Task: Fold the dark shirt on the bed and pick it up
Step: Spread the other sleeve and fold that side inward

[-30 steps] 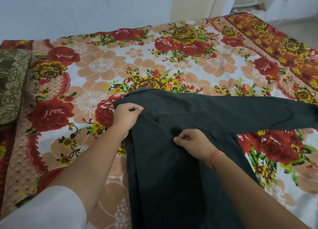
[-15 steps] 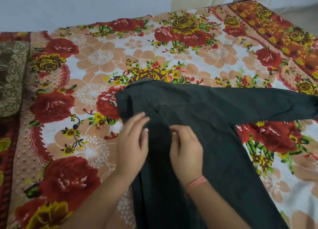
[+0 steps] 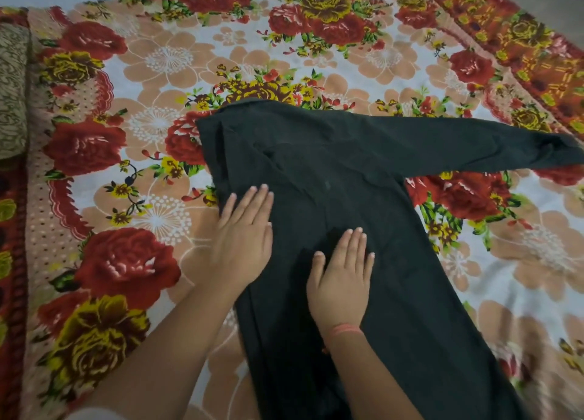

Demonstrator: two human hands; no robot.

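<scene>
dark green-black cloth shirt (image 3: 347,198) lies flat on the bed (image 3: 164,66) with its floral red-and-peach sheet, from mid-bed down to the near edge. one long sleeve (image 3: 474,145) lies stretched out to the right edge. left hand (image 3: 243,239) is palm down on the shirt's left edge, fingers straight and close together, gripping nothing. right hand (image 3: 343,280) is flat on the shirt body just beside it, fingers straight, slightly spread. thin pink thread band (image 3: 346,328) on the right wrist. olive patterned cushion (image 3: 12,88) at the left edge.
</scene>
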